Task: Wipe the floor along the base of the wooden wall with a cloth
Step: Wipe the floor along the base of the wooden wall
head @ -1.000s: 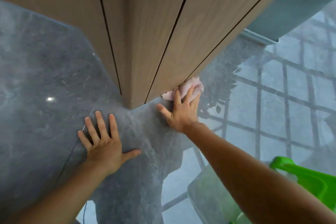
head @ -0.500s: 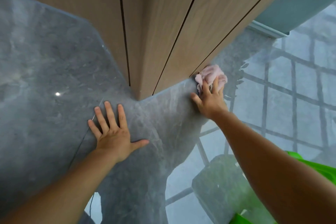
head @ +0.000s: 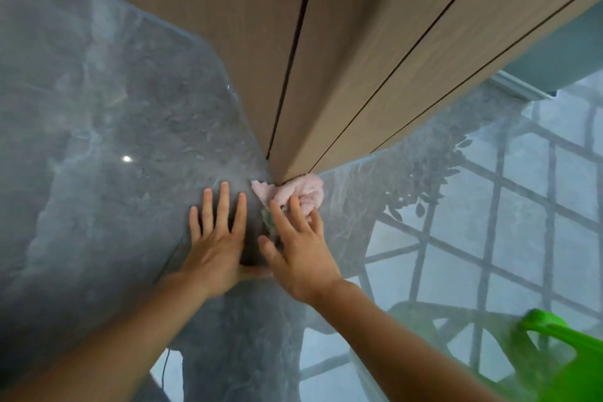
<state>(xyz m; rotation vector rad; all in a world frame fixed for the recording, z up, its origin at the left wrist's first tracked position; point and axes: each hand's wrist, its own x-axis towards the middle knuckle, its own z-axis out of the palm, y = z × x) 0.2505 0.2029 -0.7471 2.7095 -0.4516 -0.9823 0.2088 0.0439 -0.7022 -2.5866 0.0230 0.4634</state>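
A crumpled pale pink cloth (head: 293,192) lies on the glossy grey marble floor (head: 130,147), pressed right against the bottom corner of the wooden wall (head: 326,75). My right hand (head: 300,248) rests flat on the cloth's near side, fingers spread over it. My left hand (head: 218,238) lies flat on the floor just left of the cloth, fingers apart, holding nothing. The two hands almost touch at the thumbs.
The wooden wall has dark vertical grooves and runs away both left and right from the corner. A bright green plastic object (head: 567,356) sits at the lower right. The floor on the right reflects a window grid and leaves.
My right hand dragged the cloth leftward along the wall base to the corner. The view shifted, and my left hand now lies beside the cloth.
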